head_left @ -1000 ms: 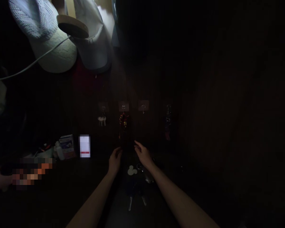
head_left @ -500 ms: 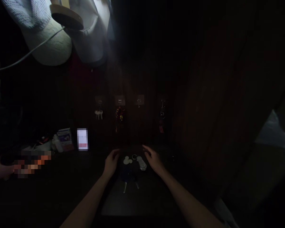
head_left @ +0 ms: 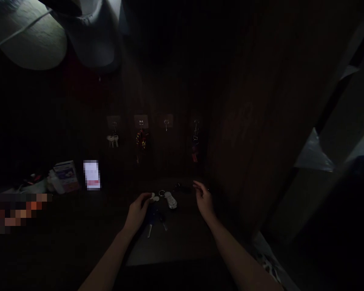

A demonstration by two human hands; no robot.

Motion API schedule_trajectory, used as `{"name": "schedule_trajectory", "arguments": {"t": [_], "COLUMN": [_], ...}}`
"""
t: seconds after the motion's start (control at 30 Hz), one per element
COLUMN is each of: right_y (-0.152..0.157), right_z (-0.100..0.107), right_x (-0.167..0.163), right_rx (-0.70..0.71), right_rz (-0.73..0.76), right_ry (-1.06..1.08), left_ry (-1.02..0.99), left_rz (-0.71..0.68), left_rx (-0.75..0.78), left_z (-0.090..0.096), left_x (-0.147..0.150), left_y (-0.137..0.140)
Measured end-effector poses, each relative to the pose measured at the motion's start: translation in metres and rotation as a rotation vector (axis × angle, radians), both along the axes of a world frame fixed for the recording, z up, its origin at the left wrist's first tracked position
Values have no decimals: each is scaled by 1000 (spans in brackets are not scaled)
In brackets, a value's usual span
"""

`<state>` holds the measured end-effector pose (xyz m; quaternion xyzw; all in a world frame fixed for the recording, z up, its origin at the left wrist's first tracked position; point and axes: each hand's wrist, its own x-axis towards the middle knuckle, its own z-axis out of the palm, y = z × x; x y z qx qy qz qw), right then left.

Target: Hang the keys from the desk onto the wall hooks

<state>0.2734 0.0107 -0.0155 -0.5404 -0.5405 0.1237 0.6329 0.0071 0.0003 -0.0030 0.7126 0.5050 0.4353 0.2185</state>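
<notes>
My left hand rests low over the dark surface, its slightly bent fingers reaching to a white, rounded charm and covering part of it. Whether the fingers grip the charm is hard to tell; they look loosely apart. Beside the charm lie a metal key ring and a silvery, elongated fob. Below them are two keys with dark heads, one key left and another key right. My right hand is to the right of these, fingers apart, holding nothing.
On the dark wall behind, keys, a colourful beaded keychain and a reddish keychain hang from hooks; another hook carries nothing visible. A lit phone and small box stand left. Caps hang above.
The view has shifted to the right. My left hand has come closer to the white charm, and my right hand has moved away from the silvery fob, uncovering a small dark item with a glint.
</notes>
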Motion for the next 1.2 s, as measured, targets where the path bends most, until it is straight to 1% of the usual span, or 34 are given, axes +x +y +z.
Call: {"name": "schedule_trajectory", "arguments": {"t": [0.13,0.2,0.3,0.4,0.5,0.57,0.67,0.77,0.83,0.93,1.0,1.07,1.13,1.2], "right_y": [-5,-6,-4,-1,2,3,5,7,8,8,8,6,3,1], "right_z": [3,2,-2,-9,-14,-17,-18,-19,-19,-19,-18,-16,-14,-12], "right_x": [13,20,27,31,30,29,25,21,20,19,20,19,17,14], "right_rx": [35,60,55,-10,-88,-126,-149,-130,-94,-44,-48,-60,-67,-80], "right_rz": [-185,-243,-252,-255,-263,-246,-160,-26,34,11,-26,-32,-2,43], "right_ry": [145,171,177,177,124,76,34,34,44,47,31,-18,-105,-204], "left_ry": [82,124,169,197,217,226,230,222,214,191,202,263,355,448], "left_rz": [-10,-25,-38,-24,-10,-6,-2,4,8,3,-41,-138,-250,-317], "left_rx": [15,27,37,43,37,32,33,46,61,101,130,158,174,155], "left_z": [-1,-1,1,2,0,-1,-3,-5,-6,-4,0,5,10,13], "left_x": [1,1,1,1,0,-1,-1,-2,-2,0,5,13,22,32], "left_y": [-2,-4,-6,-6,-4,-3,-2,-1,0,1,2,2,0,-1]}}
